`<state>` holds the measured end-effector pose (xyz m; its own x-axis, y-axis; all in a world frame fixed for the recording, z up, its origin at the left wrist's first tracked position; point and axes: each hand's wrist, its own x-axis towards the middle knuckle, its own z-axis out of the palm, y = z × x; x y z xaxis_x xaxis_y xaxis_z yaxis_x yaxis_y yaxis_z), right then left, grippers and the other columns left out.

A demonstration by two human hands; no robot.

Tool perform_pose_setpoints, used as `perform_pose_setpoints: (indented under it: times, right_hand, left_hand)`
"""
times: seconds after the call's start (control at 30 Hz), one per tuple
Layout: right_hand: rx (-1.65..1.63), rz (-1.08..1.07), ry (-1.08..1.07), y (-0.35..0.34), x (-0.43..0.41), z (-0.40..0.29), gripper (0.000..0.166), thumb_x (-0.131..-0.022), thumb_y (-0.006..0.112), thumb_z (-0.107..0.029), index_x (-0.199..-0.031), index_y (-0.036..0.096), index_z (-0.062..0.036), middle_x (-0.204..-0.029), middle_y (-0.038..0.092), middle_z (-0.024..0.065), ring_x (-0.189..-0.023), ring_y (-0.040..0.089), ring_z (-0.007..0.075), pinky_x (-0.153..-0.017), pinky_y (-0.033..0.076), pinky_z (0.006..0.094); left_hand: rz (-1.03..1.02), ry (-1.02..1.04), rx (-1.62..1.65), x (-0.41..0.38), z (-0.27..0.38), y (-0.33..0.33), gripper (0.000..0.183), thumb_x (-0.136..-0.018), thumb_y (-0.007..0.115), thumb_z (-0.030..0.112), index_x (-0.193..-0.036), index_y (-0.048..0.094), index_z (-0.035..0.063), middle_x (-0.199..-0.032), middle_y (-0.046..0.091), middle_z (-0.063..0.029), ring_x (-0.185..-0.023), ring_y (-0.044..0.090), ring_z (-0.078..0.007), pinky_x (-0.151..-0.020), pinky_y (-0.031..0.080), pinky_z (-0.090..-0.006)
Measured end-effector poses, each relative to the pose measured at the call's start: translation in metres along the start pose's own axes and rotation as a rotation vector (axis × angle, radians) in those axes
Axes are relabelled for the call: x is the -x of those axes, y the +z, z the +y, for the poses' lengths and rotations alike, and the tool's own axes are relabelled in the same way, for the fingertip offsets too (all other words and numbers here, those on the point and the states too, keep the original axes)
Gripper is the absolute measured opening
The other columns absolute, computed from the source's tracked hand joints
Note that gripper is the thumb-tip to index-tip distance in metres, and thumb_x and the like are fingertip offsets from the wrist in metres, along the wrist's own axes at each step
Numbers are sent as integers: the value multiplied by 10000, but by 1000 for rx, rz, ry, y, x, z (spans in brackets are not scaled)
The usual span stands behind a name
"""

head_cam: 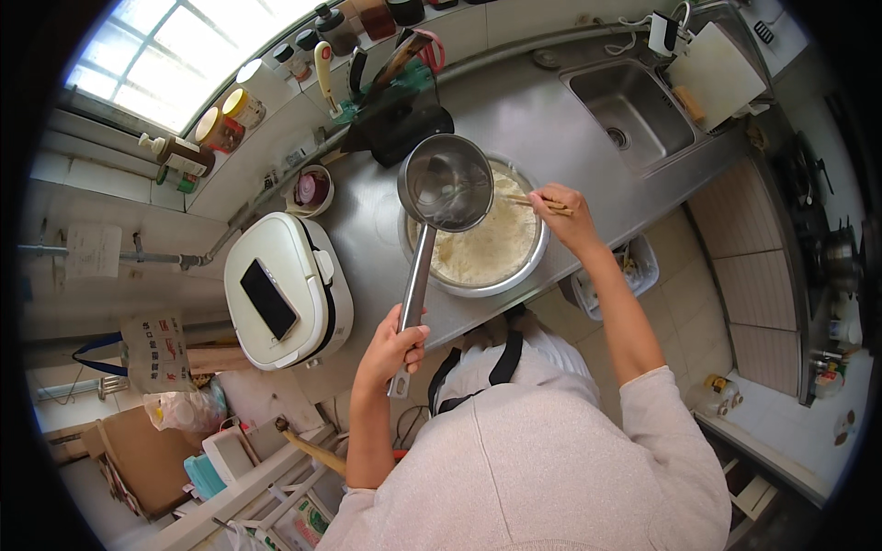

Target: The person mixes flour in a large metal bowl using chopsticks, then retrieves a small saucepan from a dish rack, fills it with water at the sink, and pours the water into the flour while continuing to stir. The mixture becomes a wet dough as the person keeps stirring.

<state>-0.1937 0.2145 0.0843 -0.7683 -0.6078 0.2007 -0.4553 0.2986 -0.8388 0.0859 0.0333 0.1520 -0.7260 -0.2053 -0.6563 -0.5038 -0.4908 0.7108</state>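
My left hand (394, 350) grips the long handle of a stainless-steel ladle (446, 182), whose round bowl is over the far left part of a wide metal basin (470, 288). Clear liquid seems to lie in the ladle. Pale flour (482, 251) covers the inside of the basin, and the ladle hides part of it. At the basin's right side, my right hand (568, 217) is closed on a pair of chopsticks (551, 205), their tips reaching over the flour.
To the left stands a white lidded appliance (279, 234) with a smartphone (269, 299) on top. Behind it is a bowl (328, 200) with a red onion (311, 188). A knife block (406, 127) stands beyond the basin. The steel counter (524, 117) holds a sink (634, 113) at right.
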Motion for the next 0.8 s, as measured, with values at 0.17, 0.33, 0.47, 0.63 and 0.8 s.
perform_pose_setpoints:
  times: [0.17, 0.33, 0.47, 0.63, 0.8]
  right_hand:
    - [100, -37, -79, 11, 2, 28, 145, -830, 626, -156, -832, 647, -13, -733, 598, 114, -647, 579, 275, -603, 456, 331]
    - [152, -166, -75, -11, 23, -1, 166, -831, 624, -182, -811, 650, -20, -744, 606, 110, -658, 581, 288, -605, 463, 339]
    - [161, -270, -88, -14, 25, -4, 176, -831, 625, -191, -804, 653, -19, -748, 615, 111, -661, 590, 284, -600, 466, 337]
    - [25, -194, 23, 4, -1, 20, 176, -839, 616, -187, -817, 659, -18, -744, 628, 115, -643, 595, 268, -596, 464, 328]
    - [72, -105, -13, -5, -28, 5, 185, -834, 623, -200, -826, 656, -18, -741, 626, 120, -637, 589, 263, -594, 460, 322]
  left_hand:
    - [1, -9, 11, 2, 3, 4, 310, -796, 574, 71, -1073, 440, 30, -624, 402, 20, -433, 370, -59, -368, 322, -232]
    - [-1, -11, 41, 3, -2, -1, 313, -795, 570, 70, -1075, 435, 31, -607, 401, 19, -429, 374, -66, -372, 318, -239]
    - [4, -16, 33, 4, 0, 0, 311, -796, 570, 69, -1075, 438, 33, -603, 402, 19, -429, 374, -65, -373, 317, -238]
    - [20, -10, 8, 6, 4, 2, 307, -801, 576, 73, -1075, 442, 35, -614, 398, 25, -429, 349, -45, -363, 326, -217]
    - [24, -12, 30, 8, -1, 1, 305, -802, 574, 73, -1076, 443, 37, -610, 401, 23, -430, 368, -55, -370, 316, -227]
